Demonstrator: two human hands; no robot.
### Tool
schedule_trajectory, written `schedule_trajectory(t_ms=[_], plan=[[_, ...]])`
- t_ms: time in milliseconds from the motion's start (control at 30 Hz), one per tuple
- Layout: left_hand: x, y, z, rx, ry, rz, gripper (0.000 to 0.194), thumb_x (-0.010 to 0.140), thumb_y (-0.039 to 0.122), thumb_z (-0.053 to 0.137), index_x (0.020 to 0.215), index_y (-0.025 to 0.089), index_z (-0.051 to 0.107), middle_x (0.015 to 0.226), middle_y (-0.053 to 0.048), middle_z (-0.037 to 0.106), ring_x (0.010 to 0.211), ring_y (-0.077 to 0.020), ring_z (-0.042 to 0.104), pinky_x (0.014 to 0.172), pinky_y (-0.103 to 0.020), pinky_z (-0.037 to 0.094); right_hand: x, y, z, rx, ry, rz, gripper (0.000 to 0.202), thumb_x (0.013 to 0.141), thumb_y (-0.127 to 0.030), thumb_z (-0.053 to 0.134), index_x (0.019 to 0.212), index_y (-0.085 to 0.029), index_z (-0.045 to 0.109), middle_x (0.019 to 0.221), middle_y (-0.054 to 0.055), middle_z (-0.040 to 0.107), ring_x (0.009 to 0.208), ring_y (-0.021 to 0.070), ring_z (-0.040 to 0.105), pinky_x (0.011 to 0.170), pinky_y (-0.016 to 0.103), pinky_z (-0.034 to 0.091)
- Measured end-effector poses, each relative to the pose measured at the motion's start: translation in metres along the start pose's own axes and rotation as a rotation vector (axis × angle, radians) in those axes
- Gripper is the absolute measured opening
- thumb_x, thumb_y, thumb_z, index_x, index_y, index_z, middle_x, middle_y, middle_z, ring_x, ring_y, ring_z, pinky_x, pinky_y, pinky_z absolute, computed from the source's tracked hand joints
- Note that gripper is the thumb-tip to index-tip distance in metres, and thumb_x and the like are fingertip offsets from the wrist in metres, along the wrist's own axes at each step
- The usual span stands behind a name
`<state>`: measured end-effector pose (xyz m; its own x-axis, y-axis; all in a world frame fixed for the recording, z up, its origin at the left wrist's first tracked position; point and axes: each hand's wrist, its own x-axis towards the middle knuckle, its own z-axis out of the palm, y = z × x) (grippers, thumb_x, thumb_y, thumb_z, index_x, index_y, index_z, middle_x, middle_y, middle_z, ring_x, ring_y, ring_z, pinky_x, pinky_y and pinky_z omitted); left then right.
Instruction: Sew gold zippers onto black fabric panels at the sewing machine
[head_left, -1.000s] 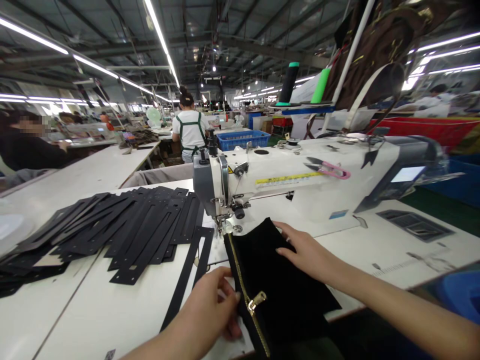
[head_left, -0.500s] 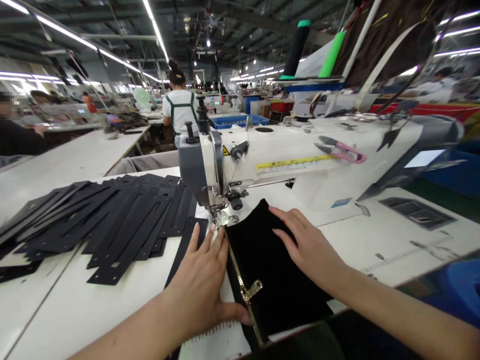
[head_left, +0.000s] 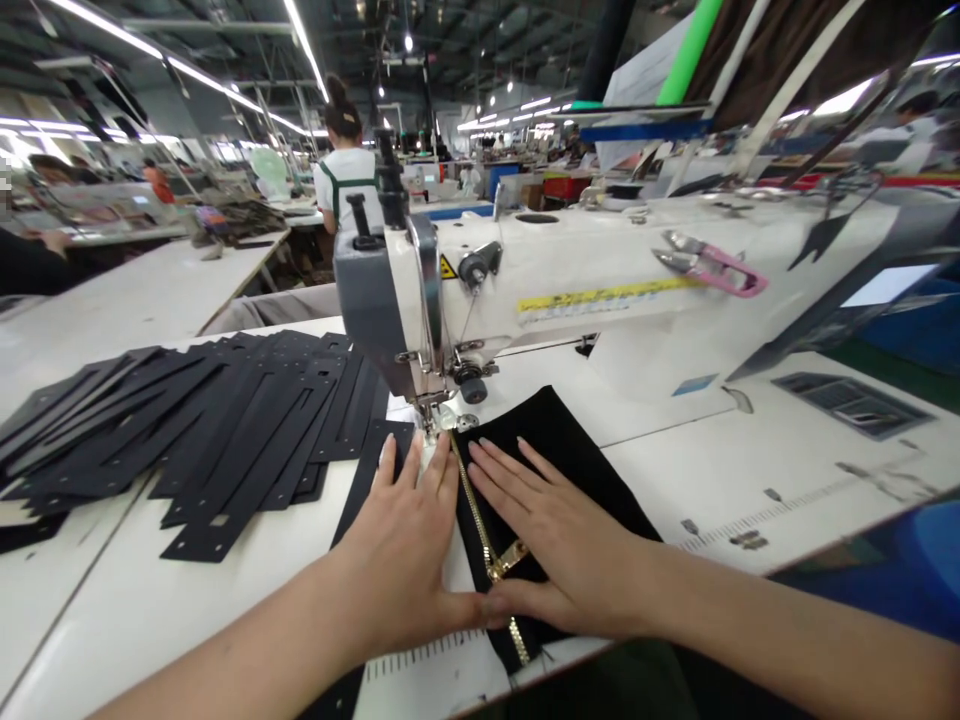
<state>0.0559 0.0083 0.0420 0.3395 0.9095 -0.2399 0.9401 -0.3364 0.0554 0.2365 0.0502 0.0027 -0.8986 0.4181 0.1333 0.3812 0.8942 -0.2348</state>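
Since half a second ago, the right hand has slid inward over the black fabric, from its far edge to just beside the gold zipper. It lies flat there, fingers slightly spread, partly over the zipper pull. Spread as in that frame, the left hand rests on the zipper's other side, fingertips by the needle end of the sewing machine; a second ago it was curled at the fabric's edge. Now the thumbs meet across the zipper. The fabric lies in front of the sewing machine, its upper end near the presser foot.

Behind the sewing machine, a blue bin shows only a strip, its contents hidden, where more was visible earlier. To the sewing machine's right, an inset tray holds something too small to identify.
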Motion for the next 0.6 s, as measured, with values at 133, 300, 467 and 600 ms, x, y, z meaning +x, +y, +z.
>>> schedule_trajectory(t_ms=[133,300,467,600], plan=[[-0.002,0.0,-0.003,-0.024,0.015,0.009,0.111,0.057,0.074,0.052,0.136,0.002,0.024,0.142,-0.025,0.012,0.129,-0.0435,0.007,0.102,-0.06,0.006,-0.007,-0.005,-0.006,0.139,0.101,0.047,0.034,0.084,-0.036,0.052,0.107,-0.011,0.056,0.12,0.015,0.049,0.116,0.0256,0.038,0.1,0.046,0.024],[-0.003,0.001,-0.002,-0.042,0.037,0.003,0.111,0.054,0.071,0.057,0.134,0.0,0.027,0.141,-0.027,0.016,0.129,-0.0447,0.01,0.1,-0.063,0.007,-0.003,-0.013,-0.011,0.246,0.107,0.128,0.01,0.079,-0.016,0.058,0.073,-0.015,0.05,0.081,0.003,0.052,0.079,0.0172,0.047,0.074,0.034,0.037],[-0.007,-0.001,0.001,-0.042,0.068,0.017,0.112,0.056,0.074,0.053,0.135,0.001,0.024,0.142,-0.026,0.012,0.129,-0.0436,0.007,0.101,-0.061,0.005,-0.002,-0.016,-0.005,0.175,0.135,0.135,0.01,0.081,-0.014,0.056,0.074,-0.015,0.049,0.076,0.003,0.052,0.073,0.0168,0.045,0.068,0.032,0.035],[-0.008,0.0,0.003,-0.035,0.063,0.015,0.113,0.055,0.075,0.053,0.135,0.0,0.023,0.142,-0.027,0.013,0.129,-0.0438,0.008,0.101,-0.061,0.006,-0.009,-0.03,-0.014,0.111,0.173,0.003,0.014,0.08,-0.017,0.055,0.067,-0.015,0.051,0.067,0.002,0.054,0.066,0.0156,0.047,0.065,0.031,0.035]])
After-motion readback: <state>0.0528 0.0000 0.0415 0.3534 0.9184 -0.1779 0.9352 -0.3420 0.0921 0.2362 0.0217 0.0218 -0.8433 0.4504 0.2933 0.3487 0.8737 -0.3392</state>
